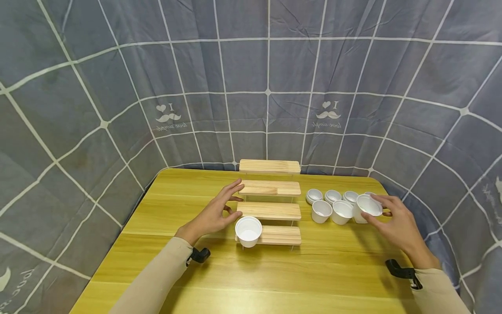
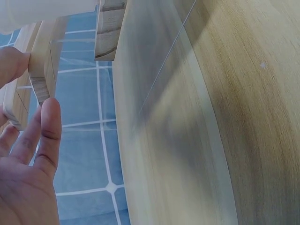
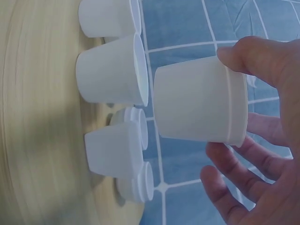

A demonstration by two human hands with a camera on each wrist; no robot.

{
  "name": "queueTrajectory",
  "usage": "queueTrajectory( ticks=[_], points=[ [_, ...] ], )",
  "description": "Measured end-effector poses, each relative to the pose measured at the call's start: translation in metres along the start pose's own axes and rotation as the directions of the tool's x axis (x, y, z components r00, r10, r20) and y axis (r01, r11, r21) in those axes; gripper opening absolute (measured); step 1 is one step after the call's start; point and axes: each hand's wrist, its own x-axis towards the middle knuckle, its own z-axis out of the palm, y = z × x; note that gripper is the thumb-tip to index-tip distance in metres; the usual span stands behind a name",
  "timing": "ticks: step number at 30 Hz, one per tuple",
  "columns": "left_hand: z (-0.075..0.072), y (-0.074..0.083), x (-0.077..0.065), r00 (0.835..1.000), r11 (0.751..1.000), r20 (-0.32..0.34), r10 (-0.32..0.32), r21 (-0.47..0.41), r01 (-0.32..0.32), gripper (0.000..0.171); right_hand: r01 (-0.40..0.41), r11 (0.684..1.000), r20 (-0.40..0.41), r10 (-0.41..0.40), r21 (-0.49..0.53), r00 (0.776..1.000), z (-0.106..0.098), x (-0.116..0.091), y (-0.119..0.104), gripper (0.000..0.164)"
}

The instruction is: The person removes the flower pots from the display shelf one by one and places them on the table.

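Observation:
My right hand (image 1: 398, 222) holds a white plastic cup (image 3: 201, 101) by its rim, thumb on one side and fingers on the other. The cup is tilted and raised beside the other cups at the right of the table. At the left end of a stepped wooden rack (image 1: 270, 210), my left hand (image 1: 213, 216) has its fingers spread. Its thumb and fingertips are right at the ends of the middle boards, as the left wrist view shows. Another white cup (image 1: 249, 231) stands upright on the left end of the lowest, nearest step.
Right of the rack stand several white cups in two rows, including a front cup (image 1: 321, 211) and a back-row stack (image 1: 314, 196). The wooden table (image 1: 251, 283) ends at a grey checked curtain (image 1: 251, 109) behind and at the sides. Thin clear supports hold the boards.

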Motion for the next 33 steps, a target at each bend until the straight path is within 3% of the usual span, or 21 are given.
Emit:
queueTrajectory(
  ticks=[17, 33],
  points=[
    [0.002, 0.001, 0.0, 1.0, 1.0, -0.005, -0.015, -0.001, 0.015, 0.091, -0.027, 0.999, -0.014, 0.026, -0.026, 1.0, -0.002, -0.003, 0.019, 0.068],
    [0.001, -0.001, -0.001, 1.0, 1.0, -0.012, -0.006, -0.005, 0.006, 0.09, -0.11, 0.991, -0.039, 0.107, -0.074, 0.993, -0.009, -0.007, 0.033, 0.067]
  ],
)
